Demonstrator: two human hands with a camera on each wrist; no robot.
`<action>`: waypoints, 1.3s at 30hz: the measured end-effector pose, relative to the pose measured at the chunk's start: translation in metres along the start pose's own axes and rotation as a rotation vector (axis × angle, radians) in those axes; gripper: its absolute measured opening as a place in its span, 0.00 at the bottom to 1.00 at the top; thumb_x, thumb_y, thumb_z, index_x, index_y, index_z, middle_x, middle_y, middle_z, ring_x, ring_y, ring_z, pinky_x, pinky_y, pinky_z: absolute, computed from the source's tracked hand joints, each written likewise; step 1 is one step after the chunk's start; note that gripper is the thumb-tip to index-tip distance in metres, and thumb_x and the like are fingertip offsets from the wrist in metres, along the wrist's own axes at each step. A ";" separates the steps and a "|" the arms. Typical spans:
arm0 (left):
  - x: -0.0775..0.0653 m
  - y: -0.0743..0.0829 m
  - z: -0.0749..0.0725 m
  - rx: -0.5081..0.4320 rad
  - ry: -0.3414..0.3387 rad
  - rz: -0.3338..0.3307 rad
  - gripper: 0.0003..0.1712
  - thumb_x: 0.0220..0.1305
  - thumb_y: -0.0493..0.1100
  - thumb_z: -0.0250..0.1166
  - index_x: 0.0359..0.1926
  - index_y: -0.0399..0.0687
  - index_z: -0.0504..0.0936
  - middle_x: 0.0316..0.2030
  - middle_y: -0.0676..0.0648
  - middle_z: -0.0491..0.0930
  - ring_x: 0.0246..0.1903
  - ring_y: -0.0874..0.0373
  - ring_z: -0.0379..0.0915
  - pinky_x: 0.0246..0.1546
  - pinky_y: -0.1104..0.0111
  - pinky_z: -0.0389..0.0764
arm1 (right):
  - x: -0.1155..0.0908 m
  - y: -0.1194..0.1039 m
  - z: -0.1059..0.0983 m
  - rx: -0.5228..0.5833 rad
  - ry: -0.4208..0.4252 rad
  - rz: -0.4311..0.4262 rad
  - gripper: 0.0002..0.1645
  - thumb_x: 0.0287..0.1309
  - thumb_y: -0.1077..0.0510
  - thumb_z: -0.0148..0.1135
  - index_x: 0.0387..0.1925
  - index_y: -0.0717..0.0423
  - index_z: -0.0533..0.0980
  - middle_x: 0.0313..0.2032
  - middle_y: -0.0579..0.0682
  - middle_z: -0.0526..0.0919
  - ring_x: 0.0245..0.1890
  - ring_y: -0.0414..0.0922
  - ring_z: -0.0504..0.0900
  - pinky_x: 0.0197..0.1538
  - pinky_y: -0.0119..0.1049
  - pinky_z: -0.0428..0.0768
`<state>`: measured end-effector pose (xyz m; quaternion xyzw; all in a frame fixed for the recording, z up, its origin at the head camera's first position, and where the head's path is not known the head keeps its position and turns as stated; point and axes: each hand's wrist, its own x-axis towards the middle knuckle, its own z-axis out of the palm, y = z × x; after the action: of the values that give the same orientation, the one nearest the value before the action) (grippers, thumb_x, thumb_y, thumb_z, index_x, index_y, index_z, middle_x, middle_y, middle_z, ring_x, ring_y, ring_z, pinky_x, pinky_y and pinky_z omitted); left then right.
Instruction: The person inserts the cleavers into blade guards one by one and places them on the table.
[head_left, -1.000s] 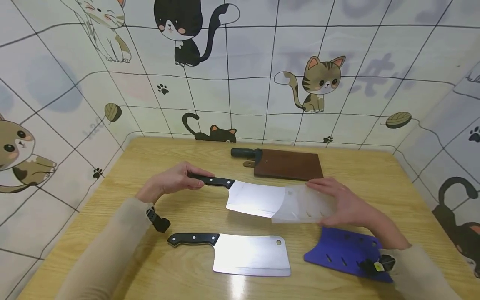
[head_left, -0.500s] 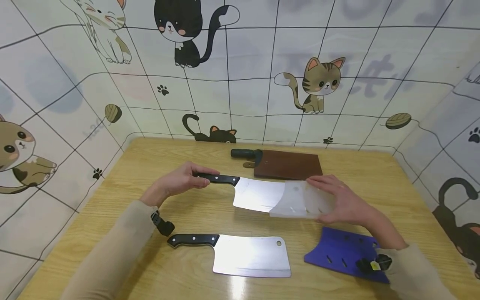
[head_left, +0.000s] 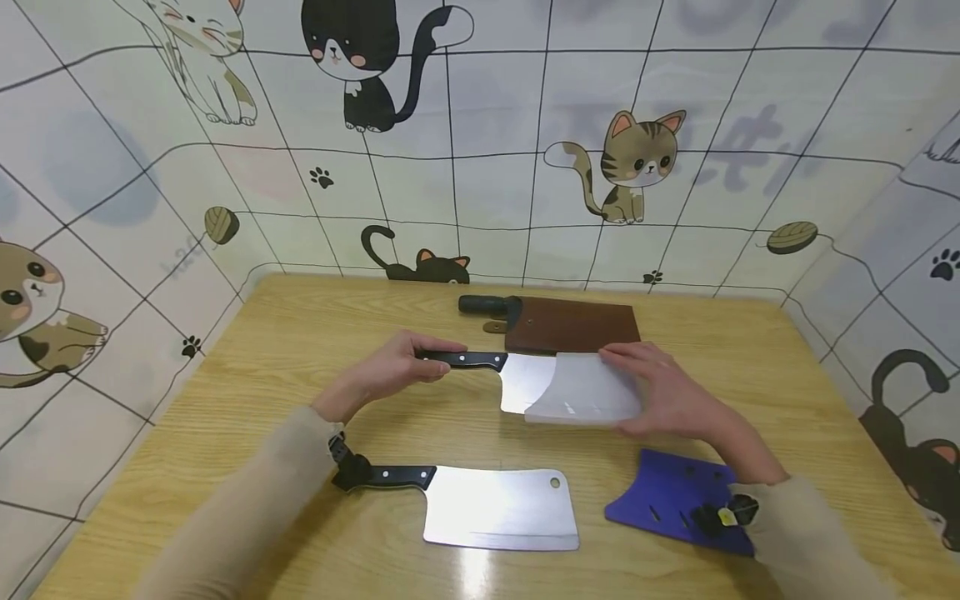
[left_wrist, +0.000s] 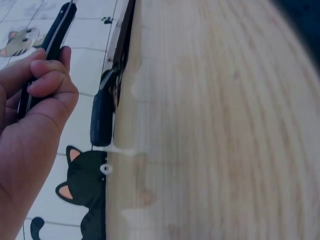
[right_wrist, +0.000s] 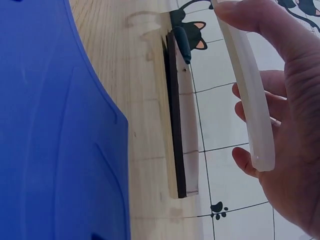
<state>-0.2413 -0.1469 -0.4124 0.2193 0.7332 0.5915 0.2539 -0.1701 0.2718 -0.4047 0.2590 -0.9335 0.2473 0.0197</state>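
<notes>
My left hand [head_left: 393, 367] grips the black riveted handle [left_wrist: 61, 25] of a cleaver [head_left: 525, 385], held above the table. The front part of its blade sits inside a translucent white blade sheath [head_left: 588, 390]; a strip of steel near the handle stays bare. My right hand [head_left: 667, 392] pinches the sheath's far end between thumb and fingers, as the right wrist view also shows. A second cleaver [head_left: 498, 508] with a black handle lies nearer to me, uncovered. To its right is a blue blade sheath [head_left: 667, 500], partly hidden by the right wrist camera.
At the back of the wooden table [head_left: 337, 308] lies another cleaver with a dark handle [head_left: 480, 305] in a brown sheath [head_left: 570, 325]. A cat-patterned wall covering [head_left: 495, 192] stands right behind the table and along both sides.
My left hand has moved right with the cleaver, and the blade has slid deeper into the white sheath. The right hand has shifted slightly left and away from me.
</notes>
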 end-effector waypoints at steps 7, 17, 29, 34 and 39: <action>0.009 -0.003 0.013 -0.031 -0.018 0.018 0.24 0.70 0.30 0.62 0.65 0.33 0.77 0.47 0.42 0.79 0.35 0.58 0.68 0.36 0.70 0.73 | 0.005 -0.003 0.009 0.061 -0.001 0.052 0.56 0.36 0.49 0.83 0.70 0.60 0.72 0.68 0.59 0.70 0.67 0.62 0.63 0.59 0.66 0.69; 0.012 -0.006 0.011 0.158 -0.037 0.000 0.23 0.71 0.34 0.63 0.66 0.41 0.80 0.48 0.43 0.80 0.35 0.56 0.71 0.37 0.66 0.76 | 0.005 -0.004 0.017 0.036 -0.025 0.044 0.55 0.36 0.46 0.82 0.68 0.63 0.73 0.66 0.62 0.72 0.64 0.62 0.67 0.58 0.63 0.72; 0.004 -0.011 -0.004 0.238 -0.073 -0.060 0.30 0.72 0.37 0.61 0.72 0.37 0.69 0.68 0.37 0.72 0.58 0.45 0.75 0.53 0.56 0.81 | 0.008 0.003 0.026 -0.114 -0.113 0.058 0.57 0.35 0.42 0.83 0.66 0.66 0.74 0.64 0.65 0.75 0.62 0.65 0.71 0.61 0.64 0.69; 0.001 -0.011 -0.007 0.227 -0.093 -0.105 0.32 0.74 0.40 0.59 0.75 0.37 0.65 0.71 0.37 0.67 0.64 0.44 0.70 0.58 0.55 0.78 | 0.015 0.006 0.030 -0.169 -0.124 0.024 0.56 0.36 0.43 0.81 0.65 0.68 0.74 0.63 0.67 0.76 0.63 0.68 0.72 0.62 0.66 0.69; 0.000 -0.009 -0.008 0.270 -0.098 -0.092 0.33 0.74 0.39 0.57 0.75 0.34 0.62 0.71 0.35 0.66 0.67 0.41 0.66 0.62 0.51 0.73 | 0.020 0.007 0.034 -0.124 -0.143 0.009 0.57 0.41 0.44 0.81 0.69 0.68 0.70 0.64 0.66 0.76 0.64 0.67 0.71 0.63 0.66 0.68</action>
<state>-0.2462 -0.1549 -0.4196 0.2461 0.8021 0.4639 0.2844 -0.1877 0.2520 -0.4345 0.2701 -0.9471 0.1703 -0.0320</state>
